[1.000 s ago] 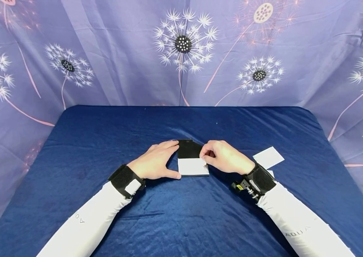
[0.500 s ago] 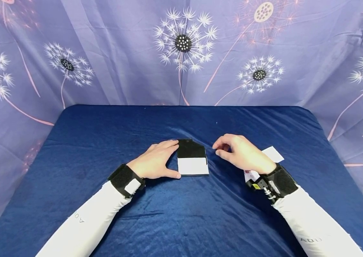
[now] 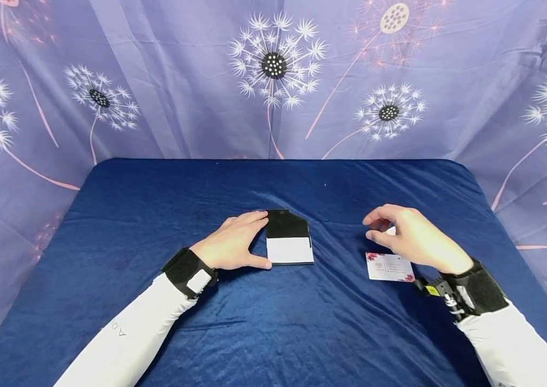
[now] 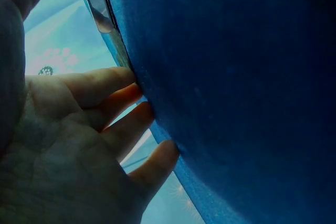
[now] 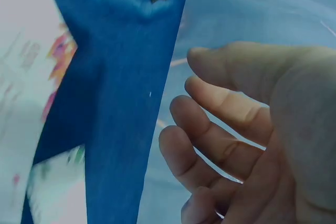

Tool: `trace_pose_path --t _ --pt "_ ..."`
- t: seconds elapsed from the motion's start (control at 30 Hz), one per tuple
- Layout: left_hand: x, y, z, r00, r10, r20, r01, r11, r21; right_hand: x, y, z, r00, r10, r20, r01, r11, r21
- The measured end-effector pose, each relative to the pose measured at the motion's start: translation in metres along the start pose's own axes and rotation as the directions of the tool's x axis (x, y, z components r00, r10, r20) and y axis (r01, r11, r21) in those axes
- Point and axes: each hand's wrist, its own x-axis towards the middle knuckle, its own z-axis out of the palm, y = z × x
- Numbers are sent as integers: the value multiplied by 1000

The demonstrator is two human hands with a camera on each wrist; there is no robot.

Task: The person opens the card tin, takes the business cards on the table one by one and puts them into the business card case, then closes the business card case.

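Note:
A flat case [image 3: 288,224], black in its upper part and white in its lower part, lies on the blue cloth. My left hand [image 3: 232,241] rests along its left side, fingers spread, thumb at the lower left corner and index fingertip near the upper left. In the left wrist view those fingers reach the cloth beside the case's shiny edge [image 4: 96,1]. Off to the right, my right hand [image 3: 411,236] hovers with loosely curved fingers and holds nothing. Below it lies a white business card [image 3: 390,267] with red floral corners; a second card [image 3: 391,230] is mostly hidden behind that hand.
Blue velvety cloth [image 3: 234,333] covers the table and is wrinkled around the case. A purple dandelion-print curtain [image 3: 186,80] hangs behind the table and along both sides.
My right hand has left the right edge of the case and moved right, above the cards. The floral card is now uncovered. The left hand and the case have stayed put.

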Motion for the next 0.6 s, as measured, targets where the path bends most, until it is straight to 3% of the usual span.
trace_pose_path --t 0.27,0.47,0.6 --pt "0 -1 1 1000 4 -6 -4 1000 -3 -31 20 -5 1000 10 -4 -10 998 -63" --pt "0 -1 1 1000 3 -8 -3 1000 4 -46 32 -3 997 70 42 -65 992 -105" --pt "1 -2 2 1000 0 -7 0 1000 8 -55 39 1 998 62 33 -58 991 -118"
